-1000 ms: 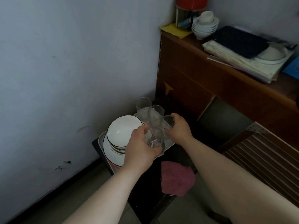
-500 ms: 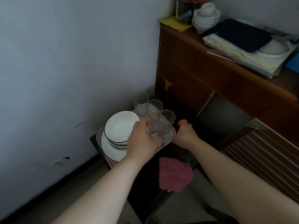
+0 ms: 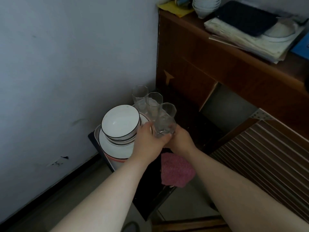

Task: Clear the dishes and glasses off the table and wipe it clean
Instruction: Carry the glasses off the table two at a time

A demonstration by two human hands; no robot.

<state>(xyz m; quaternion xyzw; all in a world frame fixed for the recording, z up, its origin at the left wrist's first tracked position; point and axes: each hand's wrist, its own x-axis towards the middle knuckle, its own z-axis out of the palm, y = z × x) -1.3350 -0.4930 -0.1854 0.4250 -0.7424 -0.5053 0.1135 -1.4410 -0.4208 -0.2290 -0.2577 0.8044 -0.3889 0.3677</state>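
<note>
A light tray (image 3: 97, 133) sits on a small dark table (image 3: 150, 195) against the wall. It carries a stack of white black-rimmed bowls (image 3: 121, 122) on white plates (image 3: 115, 150), and several clear glasses. My left hand (image 3: 147, 144) is shut on the nearest glass (image 3: 165, 127), which is upright at the tray's front right. Three more glasses (image 3: 153, 102) stand behind it. My right hand (image 3: 181, 141) is closed at the tray's front right corner, touching the glass's base; its fingertips are hidden. A pink cloth (image 3: 176, 172) lies on the table below my hands.
A brown wooden cabinet (image 3: 217, 64) stands to the right, topped with stacked white bowls (image 3: 206, 5), papers (image 3: 242, 39) and a dark pad (image 3: 245, 17). A ribbed brown panel (image 3: 270, 156) is at lower right. The grey wall (image 3: 66, 64) runs along the left.
My right hand let go of a rear glass and came down to the tray's front corner beside my left hand. My left hand keeps its hold on the front glass.
</note>
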